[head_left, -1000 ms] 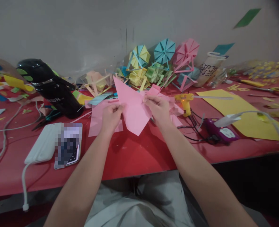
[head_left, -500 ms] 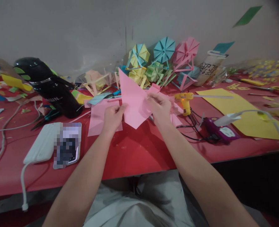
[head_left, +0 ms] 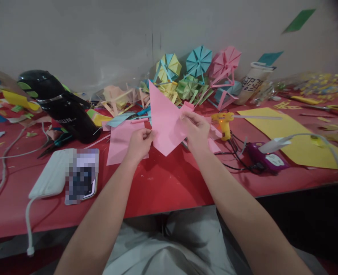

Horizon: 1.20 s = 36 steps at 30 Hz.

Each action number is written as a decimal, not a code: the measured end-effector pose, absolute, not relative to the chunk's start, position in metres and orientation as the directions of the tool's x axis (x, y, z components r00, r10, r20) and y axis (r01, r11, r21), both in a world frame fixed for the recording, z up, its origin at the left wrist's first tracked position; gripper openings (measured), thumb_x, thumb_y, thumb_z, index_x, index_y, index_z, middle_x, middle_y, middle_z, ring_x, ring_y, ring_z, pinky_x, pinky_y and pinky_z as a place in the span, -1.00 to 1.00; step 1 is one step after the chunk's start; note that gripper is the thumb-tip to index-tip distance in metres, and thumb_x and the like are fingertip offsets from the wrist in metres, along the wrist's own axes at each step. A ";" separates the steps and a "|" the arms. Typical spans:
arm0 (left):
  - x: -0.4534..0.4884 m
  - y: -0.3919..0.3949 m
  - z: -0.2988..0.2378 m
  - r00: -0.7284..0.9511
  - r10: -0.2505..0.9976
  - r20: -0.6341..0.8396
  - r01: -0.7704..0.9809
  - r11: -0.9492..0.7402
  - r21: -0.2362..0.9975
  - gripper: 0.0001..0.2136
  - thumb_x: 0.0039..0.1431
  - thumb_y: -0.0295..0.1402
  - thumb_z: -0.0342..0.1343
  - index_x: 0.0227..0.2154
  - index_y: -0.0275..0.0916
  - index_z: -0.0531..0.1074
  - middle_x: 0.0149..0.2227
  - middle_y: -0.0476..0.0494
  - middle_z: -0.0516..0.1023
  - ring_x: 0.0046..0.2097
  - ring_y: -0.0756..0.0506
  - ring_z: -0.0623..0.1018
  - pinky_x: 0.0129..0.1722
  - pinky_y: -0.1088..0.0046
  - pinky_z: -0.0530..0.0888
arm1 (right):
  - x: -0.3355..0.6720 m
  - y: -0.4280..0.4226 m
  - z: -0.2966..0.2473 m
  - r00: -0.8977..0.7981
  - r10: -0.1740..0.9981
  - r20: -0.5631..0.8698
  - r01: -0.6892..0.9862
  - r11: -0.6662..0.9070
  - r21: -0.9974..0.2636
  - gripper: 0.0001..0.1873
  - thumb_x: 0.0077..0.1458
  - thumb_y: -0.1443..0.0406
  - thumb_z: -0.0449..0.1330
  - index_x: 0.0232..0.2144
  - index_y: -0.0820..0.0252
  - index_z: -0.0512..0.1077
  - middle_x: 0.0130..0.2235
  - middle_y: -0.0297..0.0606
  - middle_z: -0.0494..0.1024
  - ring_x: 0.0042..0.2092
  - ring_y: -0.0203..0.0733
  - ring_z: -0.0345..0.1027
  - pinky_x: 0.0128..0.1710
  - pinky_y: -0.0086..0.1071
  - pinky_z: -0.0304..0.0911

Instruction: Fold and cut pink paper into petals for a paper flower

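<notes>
A sheet of pink paper [head_left: 167,124] is held up above the red table, tilted so one corner points up and another down. My left hand [head_left: 140,142] pinches its left edge between thumb and fingers. On the right edge, my right hand [head_left: 197,129] grips the same sheet, thumb and fingers closed. Behind my left hand another pink sheet [head_left: 119,143] lies flat on the table. Just right of my right hand rests a yellow glue gun [head_left: 225,124] with a clear glue stick at its back. More pink paper pieces are partly hidden behind my right hand.
Folded paper wheels [head_left: 199,60] in several colours stand along the wall. To the left are a black bottle [head_left: 68,110], a white power bank [head_left: 51,173] and a phone [head_left: 84,177]. A purple power socket [head_left: 269,156] and yellow paper [head_left: 295,141] lie to the right.
Both hands and the pink sheet have shifted slightly to the right. The sheet has turned a little, and both hands still hold it.
</notes>
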<state>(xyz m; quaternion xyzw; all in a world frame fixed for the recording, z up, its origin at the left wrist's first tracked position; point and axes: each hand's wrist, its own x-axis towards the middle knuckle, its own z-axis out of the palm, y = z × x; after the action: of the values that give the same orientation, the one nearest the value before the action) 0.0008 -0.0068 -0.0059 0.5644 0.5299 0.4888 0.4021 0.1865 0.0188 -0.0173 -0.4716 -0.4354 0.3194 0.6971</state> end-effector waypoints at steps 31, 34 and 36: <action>-0.002 -0.005 -0.002 -0.126 0.992 0.015 0.019 -0.012 1.000 -0.67 0.13 -0.23 0.23 -0.65 -0.22 0.31 -0.65 0.01 0.30 -0.59 -0.02 0.39 -0.60 0.46 0.39 | 0.187 0.019 -0.020 0.175 0.956 0.235 0.023 0.234 -0.972 -0.82 -0.13 0.23 0.39 -0.38 0.11 0.66 -0.27 -0.25 0.70 -0.17 -0.09 0.57 -0.06 -0.18 0.45; -0.002 -0.004 -0.001 -0.138 0.990 0.042 -0.006 -0.043 0.999 -0.69 0.13 -0.25 0.21 -0.65 -0.22 0.33 -0.63 0.00 0.33 -0.58 -0.02 0.39 -0.58 0.46 0.41 | 0.188 0.018 -0.019 0.163 0.959 0.233 0.059 0.226 -0.972 -0.82 -0.13 0.23 0.38 -0.37 0.11 0.66 -0.27 -0.26 0.70 -0.17 -0.09 0.57 -0.05 -0.16 0.45; -0.004 -0.002 -0.002 -0.140 0.985 0.099 -0.035 -0.105 0.994 -0.77 0.07 -0.33 0.23 -0.62 -0.23 0.37 -0.59 0.00 0.37 -0.53 -0.01 0.41 -0.53 0.47 0.43 | 0.188 0.017 -0.018 0.160 0.961 0.226 0.058 0.219 -0.974 -0.81 -0.14 0.25 0.38 -0.38 0.11 0.66 -0.28 -0.28 0.70 -0.18 -0.10 0.57 -0.05 -0.16 0.45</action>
<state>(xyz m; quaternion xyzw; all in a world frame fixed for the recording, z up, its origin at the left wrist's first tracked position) -0.0037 -0.0023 -0.0020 0.4787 0.4965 0.5687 0.4483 0.1881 0.0167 -0.0183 -0.4903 -0.5198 0.3873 0.5826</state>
